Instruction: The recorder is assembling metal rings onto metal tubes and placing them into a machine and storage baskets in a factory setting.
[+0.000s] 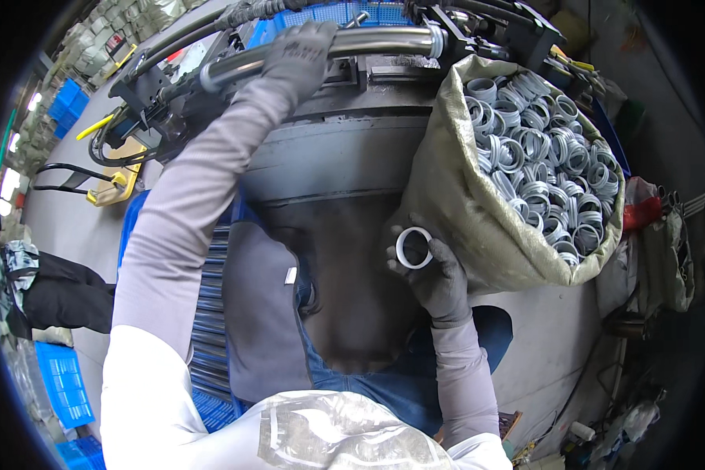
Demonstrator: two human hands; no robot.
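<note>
Grey concrete floor (540, 337) spreads out on the right of a crowded workshop, with a metal machine (321, 160) across the far side. A blue crate (360, 13) stands behind it, and another blue crate (64, 384) is at the left. Close on the left, shiny metal tubes (209, 333) lie stacked beside a grey cloth (262, 305). On the right, a pale woven sack (454, 204) sits open, filled with grey-white rings (536, 149).

Both hands wear dark grey gloves. The left hand (301, 59) reaches to the far side and is closed over a curved metal pipe (384, 41) on the machine; how firmly it presses, I cannot tell. The right hand (440, 286), nearer and just left of the sack, is partly curled, pinching a white ring (400, 249) between thumb and fingers, with the ring's opening facing up.

The back of the left glove carries faint lettering, too small to read. A small white label (291, 276) shows on the grey cloth, and a pale print (313, 431) covers the front of the white shirt (149, 392).
</note>
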